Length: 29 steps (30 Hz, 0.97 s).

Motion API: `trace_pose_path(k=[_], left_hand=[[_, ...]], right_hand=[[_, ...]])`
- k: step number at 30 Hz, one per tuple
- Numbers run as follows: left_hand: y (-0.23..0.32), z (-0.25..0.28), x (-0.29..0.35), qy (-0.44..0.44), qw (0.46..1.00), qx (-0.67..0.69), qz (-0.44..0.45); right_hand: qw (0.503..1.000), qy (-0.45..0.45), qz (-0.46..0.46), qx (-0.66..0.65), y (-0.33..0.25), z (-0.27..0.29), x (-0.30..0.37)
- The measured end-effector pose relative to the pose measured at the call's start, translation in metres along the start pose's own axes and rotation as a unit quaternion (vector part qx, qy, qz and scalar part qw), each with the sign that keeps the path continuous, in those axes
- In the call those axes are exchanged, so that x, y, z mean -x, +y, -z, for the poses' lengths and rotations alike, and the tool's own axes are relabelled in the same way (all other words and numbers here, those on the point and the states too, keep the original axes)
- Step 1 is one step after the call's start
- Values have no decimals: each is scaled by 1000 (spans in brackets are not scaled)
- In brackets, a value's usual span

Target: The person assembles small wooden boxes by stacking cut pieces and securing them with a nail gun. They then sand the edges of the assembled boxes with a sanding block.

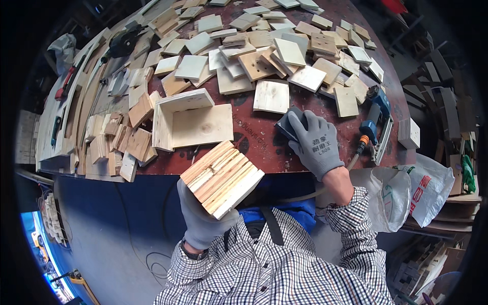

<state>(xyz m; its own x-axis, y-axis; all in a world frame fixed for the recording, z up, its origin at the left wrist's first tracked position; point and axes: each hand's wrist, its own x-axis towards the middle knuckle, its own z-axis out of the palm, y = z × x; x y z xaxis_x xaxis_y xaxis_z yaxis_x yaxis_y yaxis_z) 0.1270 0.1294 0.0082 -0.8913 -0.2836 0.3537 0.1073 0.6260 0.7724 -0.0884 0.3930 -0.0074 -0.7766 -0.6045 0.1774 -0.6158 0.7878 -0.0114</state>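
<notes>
My left hand, in a grey glove, holds a stack of small plywood pieces in front of the table's near edge, their layered edges facing up. My gloved right hand is closed on a dark flat block that looks like a sanding block, down at the red tabletop. Just beyond it lies a pale square wood piece. Left of it is a wooden box-like assembly with a flat base and two upright sides showing. The fingers under the stack are mostly hidden.
Many loose wood squares cover the far part of the red table. Offcuts crowd its left side. A blue air nailer with a hose lies at right, near a wood block. White sacks hang below.
</notes>
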Motion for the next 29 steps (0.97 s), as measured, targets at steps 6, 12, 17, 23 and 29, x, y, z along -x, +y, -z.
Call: trace_pose_path(k=[6, 12, 17, 23, 29], left_hand=[[9, -5, -20, 46, 991, -53, -113], [-1, -24, -9, 12, 998, -18, -65], [2, -22, -15, 30, 992, -24, -117], [23, -6, -20, -1, 999, -1, -54], [12, -12, -19, -9, 999, 34, 19]], right_hand=[[991, -52, -80, -96, 7, 5, 1], [867, 67, 3, -493, -72, 105, 24], [915, 21, 120, -383, -106, 106, 19], [909, 114, -50, -397, -65, 64, -18], [907, 63, 137, -393, -113, 123, 31]])
